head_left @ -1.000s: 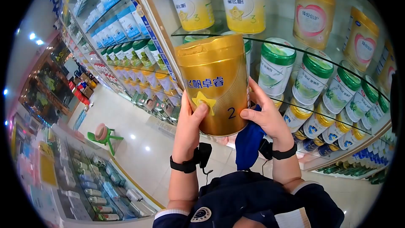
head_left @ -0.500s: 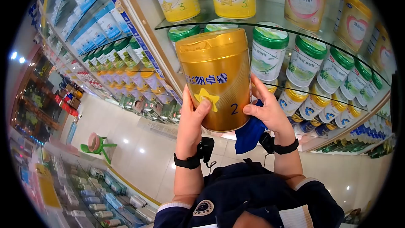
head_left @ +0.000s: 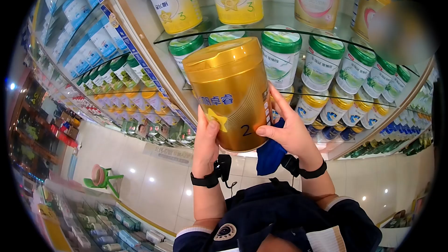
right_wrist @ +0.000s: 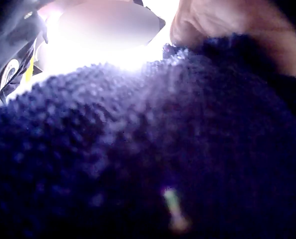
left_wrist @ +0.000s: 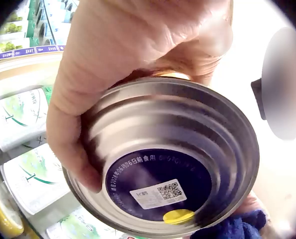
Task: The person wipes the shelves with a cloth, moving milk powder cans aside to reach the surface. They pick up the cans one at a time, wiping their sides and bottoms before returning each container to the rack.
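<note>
Both hands hold up a gold milk powder can (head_left: 233,79) in front of the shelves; it has a gold lid, a yellow star and a "2", and tilts slightly. The left hand (head_left: 206,140) grips its left side, thumb on the star. On the other side the right hand (head_left: 294,133) grips the can, thumb lying near the "2". A dark blue cloth (head_left: 270,158) hangs below the right hand and fills most of the right wrist view. In the left wrist view the can's ridged metal base (left_wrist: 227,134) shows a dark round label with a QR sticker (left_wrist: 158,194).
Glass shelves (head_left: 280,31) ahead carry yellow cans (head_left: 234,0), green-lidded white cans (head_left: 281,60) and gold cans (head_left: 317,0). More stocked shelves run along the left. A glass display counter (head_left: 140,219) stands at lower left, and a green chair (head_left: 100,179) on the tiled floor.
The head view has shifted, so the shelves slide left in it. The can has turned a little between the hands, bringing its right side more into sight. Both hands keep their grip.
</note>
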### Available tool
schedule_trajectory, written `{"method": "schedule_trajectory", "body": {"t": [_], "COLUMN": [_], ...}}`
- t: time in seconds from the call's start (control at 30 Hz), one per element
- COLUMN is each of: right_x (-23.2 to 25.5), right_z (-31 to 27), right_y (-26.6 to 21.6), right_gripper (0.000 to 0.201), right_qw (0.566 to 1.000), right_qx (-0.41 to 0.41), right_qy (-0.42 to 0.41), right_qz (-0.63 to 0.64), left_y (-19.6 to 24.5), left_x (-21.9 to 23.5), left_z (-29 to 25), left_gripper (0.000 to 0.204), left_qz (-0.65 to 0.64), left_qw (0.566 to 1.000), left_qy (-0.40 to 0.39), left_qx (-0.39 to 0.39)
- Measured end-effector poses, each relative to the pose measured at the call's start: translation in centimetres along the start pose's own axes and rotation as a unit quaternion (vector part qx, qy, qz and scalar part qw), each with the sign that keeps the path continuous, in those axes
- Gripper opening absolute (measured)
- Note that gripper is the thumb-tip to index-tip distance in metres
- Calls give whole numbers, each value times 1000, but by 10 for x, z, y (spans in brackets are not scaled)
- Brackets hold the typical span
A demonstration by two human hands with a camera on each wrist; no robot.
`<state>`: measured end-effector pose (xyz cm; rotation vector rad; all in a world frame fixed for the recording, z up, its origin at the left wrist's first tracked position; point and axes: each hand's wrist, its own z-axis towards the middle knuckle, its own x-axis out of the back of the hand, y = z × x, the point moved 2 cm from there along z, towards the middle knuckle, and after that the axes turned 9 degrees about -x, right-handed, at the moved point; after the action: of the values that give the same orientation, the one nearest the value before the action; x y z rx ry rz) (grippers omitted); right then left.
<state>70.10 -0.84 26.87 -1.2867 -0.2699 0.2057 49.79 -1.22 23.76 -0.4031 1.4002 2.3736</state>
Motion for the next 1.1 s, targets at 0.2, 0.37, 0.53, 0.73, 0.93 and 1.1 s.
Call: {"method": "schedule_trajectory", "body": {"t": [0.2, 0.37, 0.53, 0.73, 0.93, 1.1], "right_x": [-8, -9, -7, -8, -5, -2], "right_z": [-12, -17, -22, -24, -24, -22], "right_y": [-11, -16, -24, -20, -19, -17], "right_gripper": [102, 106, 103, 100, 100, 101], "right_qw": [994, 985, 980, 973, 966, 973], "right_qx": [-7, 11, 24, 34, 43, 1], "right_qy": [27, 9, -7, 20, 37, 39], "right_qz": [-109, -170, -196, -229, -251, -226], "left_y": [-13, -18, -25, -30, -39, -41], "left_x": [15, 27, 43, 41, 43, 37], "left_z": [-1, 0, -1, 3, 6, 9], "left_gripper": [83, 75, 69, 65, 66, 67], "left_qz": [-36, -68, -84, -157, -209, -185], "left_qw": [999, 997, 996, 986, 976, 982], "left_qy": [12, 2, -25, -50, -55, -36], "left_qx": [26, 25, 10, 25, 37, 35]}}
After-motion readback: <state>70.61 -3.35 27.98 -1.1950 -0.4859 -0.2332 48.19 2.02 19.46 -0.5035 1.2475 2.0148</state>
